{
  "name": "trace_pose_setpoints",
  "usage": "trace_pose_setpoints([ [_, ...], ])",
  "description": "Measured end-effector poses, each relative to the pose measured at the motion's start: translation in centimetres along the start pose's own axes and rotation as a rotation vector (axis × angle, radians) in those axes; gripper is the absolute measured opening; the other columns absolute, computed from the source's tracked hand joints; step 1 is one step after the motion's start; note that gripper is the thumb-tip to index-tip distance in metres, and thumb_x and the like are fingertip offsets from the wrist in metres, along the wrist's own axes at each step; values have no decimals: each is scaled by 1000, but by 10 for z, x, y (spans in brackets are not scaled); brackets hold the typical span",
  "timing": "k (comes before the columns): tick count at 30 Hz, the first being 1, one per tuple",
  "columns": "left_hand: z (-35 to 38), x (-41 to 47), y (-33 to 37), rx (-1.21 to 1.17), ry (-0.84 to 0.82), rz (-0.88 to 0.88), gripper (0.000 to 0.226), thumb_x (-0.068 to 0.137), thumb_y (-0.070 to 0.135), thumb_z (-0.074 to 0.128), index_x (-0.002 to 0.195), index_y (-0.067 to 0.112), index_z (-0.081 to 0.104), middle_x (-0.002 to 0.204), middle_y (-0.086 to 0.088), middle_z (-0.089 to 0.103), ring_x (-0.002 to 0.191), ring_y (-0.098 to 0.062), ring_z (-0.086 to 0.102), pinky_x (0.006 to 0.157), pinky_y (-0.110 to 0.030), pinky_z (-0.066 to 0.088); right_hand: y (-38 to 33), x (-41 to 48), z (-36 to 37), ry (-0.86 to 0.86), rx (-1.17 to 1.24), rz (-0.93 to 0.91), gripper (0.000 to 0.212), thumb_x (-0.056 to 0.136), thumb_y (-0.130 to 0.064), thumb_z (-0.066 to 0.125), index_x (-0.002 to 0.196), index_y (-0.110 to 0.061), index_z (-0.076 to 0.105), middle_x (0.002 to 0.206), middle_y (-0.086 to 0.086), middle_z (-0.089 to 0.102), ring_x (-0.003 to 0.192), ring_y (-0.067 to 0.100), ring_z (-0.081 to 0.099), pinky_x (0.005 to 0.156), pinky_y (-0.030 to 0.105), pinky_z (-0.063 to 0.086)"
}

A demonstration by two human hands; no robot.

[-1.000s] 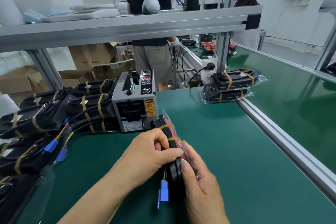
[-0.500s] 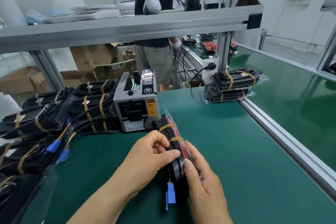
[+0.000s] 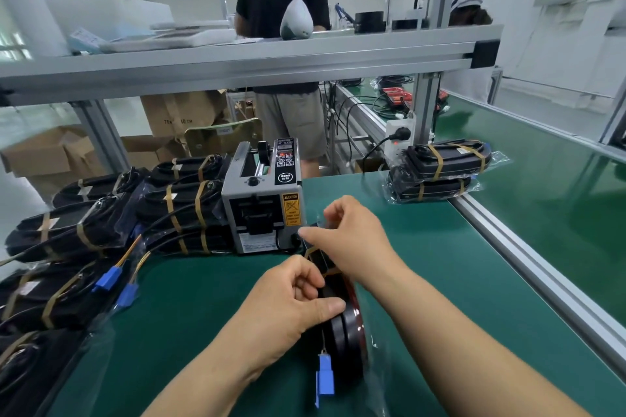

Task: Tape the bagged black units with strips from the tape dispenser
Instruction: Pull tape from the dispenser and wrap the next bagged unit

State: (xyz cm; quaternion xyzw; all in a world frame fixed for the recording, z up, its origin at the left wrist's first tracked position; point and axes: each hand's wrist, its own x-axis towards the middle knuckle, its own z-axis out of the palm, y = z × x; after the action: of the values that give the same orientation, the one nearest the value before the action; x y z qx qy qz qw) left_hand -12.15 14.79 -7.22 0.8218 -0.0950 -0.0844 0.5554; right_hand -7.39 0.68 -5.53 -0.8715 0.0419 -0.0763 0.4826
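Left hand (image 3: 288, 305) clamps the bagged glossy black unit (image 3: 347, 332) on edge, steadying it; just beyond, right hand (image 3: 352, 240) pinches its clear plastic flap (image 3: 321, 215) closed

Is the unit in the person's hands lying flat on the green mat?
No, the left hand holds the bagged black unit standing on its edge on the green mat.

Green bench top (image 3: 203, 298) across the lower frame, aluminium shelf (image 3: 271, 61) spanning the upper half, cardboard boxes (image 3: 40, 156) middle left, white wall (image 3: 559, 51) upper right
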Motion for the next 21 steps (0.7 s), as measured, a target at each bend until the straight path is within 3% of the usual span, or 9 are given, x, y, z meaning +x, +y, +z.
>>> trace_pose_setpoints([
  [2,-1,-1,0,3,-5,-8,28,73,20,85,88,17,61,77,3,54,62,-4,45,61,-17,42,0,11,11,2,-108,-7,36,77,-46,76,86,-25,48,96,-6,58,84,14,56,70,31,43],
  [6,-2,-1,-2,0,-21,-10,28,73,20,85,88,17,61,79,2,54,66,-7,45,66,-21,44,8,22,19,62,-158,-19,27,94,-39,60,75,-25,47,87,-4,58,79,17,54,68,32,38],
  [11,-4,-2,-2,-2,-60,12,29,71,28,86,86,21,62,79,4,54,67,-6,46,68,-20,46,12,22,21,83,-56,21,30,101,-35,49,76,-20,46,81,-3,56,75,17,50,66,34,36],
  [15,-12,4,-3,-97,-97,10,19,69,34,81,72,25,65,69,5,58,61,-8,49,59,-19,45,15,21,20,93,-15,33,31,104,-33,43,77,-17,44,80,-1,55,71,16,48,64,35,34],
  [17,-21,23,-8,-297,78,-78,20,84,29,75,67,24,66,63,2,57,53,-8,48,52,-18,43,17,20,19,106,-12,23,31,103,-33,42,78,-15,44,78,0,56,72,19,49,65,36,36],
  [19,-36,53,-16,-512,364,-246,20,93,24,65,75,17,67,61,3,57,49,-7,47,45,-16,42,16,18,18,113,-18,4,30,103,-34,43,79,-16,44,75,-1,56,70,19,50,65,37,39],
  [21,-50,79,-23,-604,516,-367,17,96,23,62,82,14,66,63,3,58,51,-6,47,43,-16,40,14,18,18,108,-55,-30,24,102,-36,44,84,-19,46,76,-3,57,72,20,53,68,38,43],
])
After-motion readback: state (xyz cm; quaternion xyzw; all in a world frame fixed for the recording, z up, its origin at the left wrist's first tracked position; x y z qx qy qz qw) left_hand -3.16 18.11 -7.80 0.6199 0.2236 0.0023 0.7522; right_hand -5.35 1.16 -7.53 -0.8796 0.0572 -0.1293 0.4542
